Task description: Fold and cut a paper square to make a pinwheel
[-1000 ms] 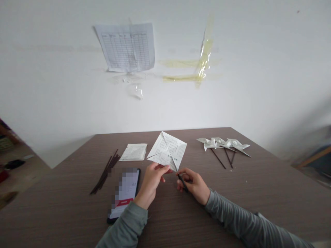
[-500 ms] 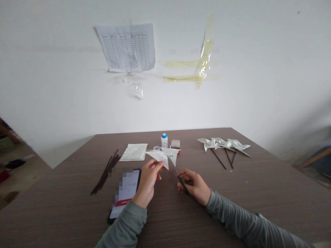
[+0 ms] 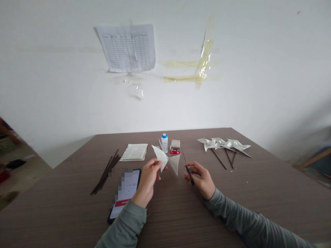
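Head view: at the lower centre of the frame, paper (image 3: pixel 160 159) held up over the desk (image 3: pixel 165 213), just beyond and up-right from the left hand (image 3: pixel 150 178), with its left flap pinched between thumb and fingers. Of the two hands, nearer by far to the left one, being in its grip; from the right hand (image 3: pixel 202 179), off to the left and slightly up, not touched. Between paper and right hand, scissors (image 3: pixel 188 170), gripped by the handles in curled fingers, just beside the paper's right flap but apart from it in the frame; blades too thin to tell whether parted. As for the paper's pointing: left flap aimed to the upper left, right flap narrowing to a tip toward the bottom of the frame, longest spread across the frame, left to right. As for the scissors: tips toward the top, leaning a little left, long axis running down to the lower right. Behind the paper, bottle (image 3: pixel 164 143) and box (image 3: pixel 175 148); farther right, pinwheels (image 3: pixel 219 143).
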`<state>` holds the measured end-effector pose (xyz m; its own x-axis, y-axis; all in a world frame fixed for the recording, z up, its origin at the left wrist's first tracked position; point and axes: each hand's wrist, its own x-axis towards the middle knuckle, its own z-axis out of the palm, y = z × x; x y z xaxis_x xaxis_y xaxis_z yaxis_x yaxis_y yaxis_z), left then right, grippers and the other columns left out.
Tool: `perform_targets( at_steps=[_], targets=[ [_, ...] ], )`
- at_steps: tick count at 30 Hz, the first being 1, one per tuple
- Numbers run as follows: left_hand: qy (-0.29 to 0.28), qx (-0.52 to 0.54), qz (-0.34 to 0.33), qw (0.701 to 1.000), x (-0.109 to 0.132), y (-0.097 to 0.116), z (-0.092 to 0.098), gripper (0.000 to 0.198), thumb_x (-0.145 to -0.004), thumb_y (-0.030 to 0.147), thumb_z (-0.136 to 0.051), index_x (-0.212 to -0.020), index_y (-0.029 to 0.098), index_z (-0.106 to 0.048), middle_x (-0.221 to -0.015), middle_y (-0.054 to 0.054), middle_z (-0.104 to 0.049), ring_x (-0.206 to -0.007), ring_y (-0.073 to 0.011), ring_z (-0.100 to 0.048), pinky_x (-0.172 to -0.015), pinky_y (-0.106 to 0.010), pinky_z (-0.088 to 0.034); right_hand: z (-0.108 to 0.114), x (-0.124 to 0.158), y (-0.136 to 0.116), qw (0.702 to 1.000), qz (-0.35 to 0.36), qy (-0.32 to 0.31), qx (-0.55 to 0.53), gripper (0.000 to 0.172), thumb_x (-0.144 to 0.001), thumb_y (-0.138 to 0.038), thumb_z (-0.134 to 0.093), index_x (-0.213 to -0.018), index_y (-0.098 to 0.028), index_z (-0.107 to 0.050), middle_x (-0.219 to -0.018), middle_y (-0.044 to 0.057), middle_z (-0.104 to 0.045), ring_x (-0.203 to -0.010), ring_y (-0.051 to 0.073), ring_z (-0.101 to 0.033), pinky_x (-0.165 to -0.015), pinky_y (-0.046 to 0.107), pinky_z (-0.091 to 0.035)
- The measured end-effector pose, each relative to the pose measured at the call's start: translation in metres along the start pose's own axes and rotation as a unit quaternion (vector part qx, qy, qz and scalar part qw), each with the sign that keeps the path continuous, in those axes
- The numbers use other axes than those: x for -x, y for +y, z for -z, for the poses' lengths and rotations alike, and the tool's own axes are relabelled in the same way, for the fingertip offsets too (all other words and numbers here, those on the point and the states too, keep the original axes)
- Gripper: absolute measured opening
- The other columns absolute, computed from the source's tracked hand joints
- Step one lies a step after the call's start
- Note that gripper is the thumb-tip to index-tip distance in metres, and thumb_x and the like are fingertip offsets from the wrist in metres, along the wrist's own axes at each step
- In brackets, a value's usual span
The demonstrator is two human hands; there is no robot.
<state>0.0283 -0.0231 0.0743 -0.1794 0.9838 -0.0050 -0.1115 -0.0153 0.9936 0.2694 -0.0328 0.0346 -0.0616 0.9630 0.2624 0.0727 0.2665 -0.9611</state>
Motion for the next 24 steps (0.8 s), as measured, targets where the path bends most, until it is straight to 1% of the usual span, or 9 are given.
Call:
perform_targets(
  at_steps=[3, 7, 12, 15, 18, 21, 24],
  targets=[
    [0.000, 0.007, 0.013, 1.000, 0.001, 0.001, -0.001, 0.019, -0.080, 0.035, -0.093, -0.091, 0.020, -0.086, -0.091, -0.008, -0.090, -0.080, -0.0235, -0.086, -0.049, -0.021, -0.037, 0.000, -0.007, 0.010, 0.999, -0.016, 0.034, -0.015, 0.048, -0.085, -0.066, -0.097, -0.110, -0.028, -0.081, -0.074, 0.004, -0.085, -0.070, 0.029, -0.080, -0.075, 0.045, -0.065],
    [0.001, 0.007, 0.029, 1.000, 0.003, 0.004, -0.003, 0.012, -0.084, 0.029, -0.093, -0.087, 0.020, -0.085, -0.084, -0.006, -0.085, -0.076, -0.0219, -0.082, -0.049, -0.022, -0.038, 0.002, -0.013, 0.023, 0.998, -0.013, 0.058, 0.031, 0.043, -0.086, -0.061, -0.094, -0.112, -0.029, -0.081, -0.076, 0.003, -0.087, -0.073, 0.029, -0.081, -0.079, 0.044, -0.064],
    [-0.003, 0.005, 0.034, 0.999, 0.004, 0.005, -0.005, 0.015, -0.079, 0.032, -0.095, -0.084, 0.023, -0.085, -0.081, -0.004, -0.083, -0.071, -0.0201, -0.076, -0.047, -0.022, -0.037, 0.003, -0.015, 0.030, 0.996, -0.024, 0.062, 0.060, 0.040, -0.086, -0.057, -0.094, -0.114, -0.030, -0.083, -0.092, 0.008, -0.096, -0.090, 0.035, -0.092, -0.091, 0.048, -0.070],
    [-0.004, 0.005, 0.033, 0.999, 0.004, 0.004, -0.006, 0.019, -0.076, 0.035, -0.096, -0.086, 0.022, -0.086, -0.081, -0.004, -0.082, -0.071, -0.0200, -0.075, -0.048, -0.022, -0.037, 0.004, -0.016, 0.030, 0.997, -0.035, 0.059, 0.037, 0.042, -0.082, -0.055, -0.098, -0.113, -0.031, -0.081, -0.098, 0.008, -0.098, -0.098, 0.037, -0.094, -0.089, 0.048, -0.073],
    [-0.007, 0.003, 0.030, 1.000, 0.004, 0.003, -0.005, 0.024, -0.075, 0.038, -0.099, -0.086, 0.022, -0.086, -0.079, -0.003, -0.081, -0.072, -0.0207, -0.075, -0.049, -0.022, -0.037, 0.005, -0.018, 0.029, 0.998, -0.042, 0.055, 0.003, 0.048, -0.076, -0.055, -0.101, -0.111, -0.031, -0.079, -0.092, 0.006, -0.094, -0.092, 0.035, -0.090, -0.081, 0.046, -0.072],
    [-0.004, 0.005, 0.033, 0.999, 0.003, 0.001, -0.004, 0.028, -0.074, 0.040, -0.102, -0.089, 0.021, -0.088, -0.081, -0.004, -0.082, -0.072, -0.0205, -0.075, -0.048, -0.022, -0.036, 0.004, -0.019, 0.028, 0.998, -0.037, 0.055, -0.011, 0.048, -0.073, -0.054, -0.101, -0.108, -0.030, -0.078, -0.081, 0.002, -0.087, -0.080, 0.030, -0.080, -0.076, 0.043, -0.066],
    [0.003, 0.006, 0.029, 1.000, 0.000, -0.001, -0.002, 0.032, -0.076, 0.044, -0.105, -0.090, 0.020, -0.089, -0.079, -0.003, -0.081, -0.065, -0.0163, -0.067, -0.047, -0.022, -0.036, 0.003, -0.019, 0.027, 0.998, -0.037, 0.054, -0.025, 0.047, -0.073, -0.052, -0.101, -0.107, -0.031, -0.076, -0.076, -0.001, -0.083, -0.074, 0.027, -0.074, -0.072, 0.040, -0.061]
  ],
)
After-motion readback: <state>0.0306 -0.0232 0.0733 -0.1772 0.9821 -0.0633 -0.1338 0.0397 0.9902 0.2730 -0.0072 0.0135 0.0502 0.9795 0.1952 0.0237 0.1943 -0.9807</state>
